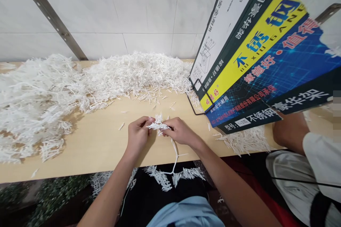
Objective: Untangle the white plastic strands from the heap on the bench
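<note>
White plastic sprigs (158, 126) lie heaped at left on the pale wood table (101, 145). At upper right, a cardboard box (263, 53) shows yellow, blue, dark green and white bands with red lettering.

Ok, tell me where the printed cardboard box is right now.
In the head view, the printed cardboard box stands tilted at the right of the wooden table, against the tiled wall, beside the pile of white plastic pieces.

Head camera, looking forward-down, close over wooden table (87, 149), facing tiled wall (149, 10).
</note>
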The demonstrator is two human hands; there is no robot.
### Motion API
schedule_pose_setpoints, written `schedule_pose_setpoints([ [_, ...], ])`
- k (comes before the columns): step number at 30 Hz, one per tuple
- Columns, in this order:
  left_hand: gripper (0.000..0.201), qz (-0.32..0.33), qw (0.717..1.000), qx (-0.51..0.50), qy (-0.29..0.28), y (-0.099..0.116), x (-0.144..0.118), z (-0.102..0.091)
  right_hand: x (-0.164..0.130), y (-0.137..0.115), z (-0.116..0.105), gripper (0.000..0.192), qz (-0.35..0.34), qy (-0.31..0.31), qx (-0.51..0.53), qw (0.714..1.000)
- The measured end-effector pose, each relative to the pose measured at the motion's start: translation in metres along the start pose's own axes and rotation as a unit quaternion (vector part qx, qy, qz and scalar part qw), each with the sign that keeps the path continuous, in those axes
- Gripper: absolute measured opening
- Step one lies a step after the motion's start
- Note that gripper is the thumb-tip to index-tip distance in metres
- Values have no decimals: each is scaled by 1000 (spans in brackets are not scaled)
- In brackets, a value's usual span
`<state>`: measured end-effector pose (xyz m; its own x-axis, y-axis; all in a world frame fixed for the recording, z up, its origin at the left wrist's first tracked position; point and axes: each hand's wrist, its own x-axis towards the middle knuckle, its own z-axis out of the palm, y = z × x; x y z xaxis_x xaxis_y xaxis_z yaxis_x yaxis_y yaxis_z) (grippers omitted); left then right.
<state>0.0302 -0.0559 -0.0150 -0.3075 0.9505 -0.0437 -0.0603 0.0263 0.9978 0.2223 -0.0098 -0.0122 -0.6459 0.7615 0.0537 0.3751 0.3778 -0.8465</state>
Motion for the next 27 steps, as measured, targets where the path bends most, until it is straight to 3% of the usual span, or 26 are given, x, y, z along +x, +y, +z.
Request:
schedule_pose_setpoints([
  [2,26,8,992,-85,90,-4,6,-2,-3,3,-2,32,4,0,24,1000],
  [4,27,27,982,-130,132,-7,10,-3,-5,5,-2,38,20,21,78,997],
  [8,23,54,992,-86,70,-7,10,0,-3,2,-1,40,51,49,176,982],
  [12,59,132,991,-14,7,-3,4,-1,-1,-3,0,44,48,48,193,979],
  [14,62,157,987,39,-23,-2,1,-2,-1,-4,-1,43,42,47,190,980],
  [21,31,60,985,85,-134,0,-3,3,-2,-2,0,47,21,50,137,989],
  [27,28,42,995,15,-94,-1,0,4,1,1,1,49,23,28,121,992],
])
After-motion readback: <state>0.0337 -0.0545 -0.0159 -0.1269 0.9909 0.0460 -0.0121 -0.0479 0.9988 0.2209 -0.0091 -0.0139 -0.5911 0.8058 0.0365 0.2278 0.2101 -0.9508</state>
